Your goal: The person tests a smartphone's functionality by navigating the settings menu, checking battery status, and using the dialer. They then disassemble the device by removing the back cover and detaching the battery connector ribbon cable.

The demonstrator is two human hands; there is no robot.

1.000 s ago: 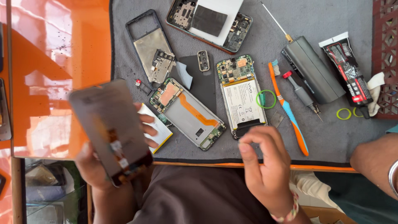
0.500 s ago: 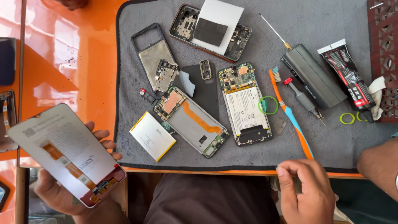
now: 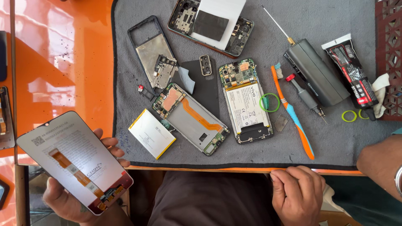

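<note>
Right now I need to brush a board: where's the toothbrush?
In the head view the toothbrush lies right of centre on the grey mat, between the green ring and the small screwdriver.

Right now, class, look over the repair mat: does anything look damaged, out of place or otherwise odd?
Nothing looks spilled. The phones lie opened with their boards bare, and a loose battery sits askew on the grey mat. The left hand holds a screen panel off the mat, over the table edge.
</note>
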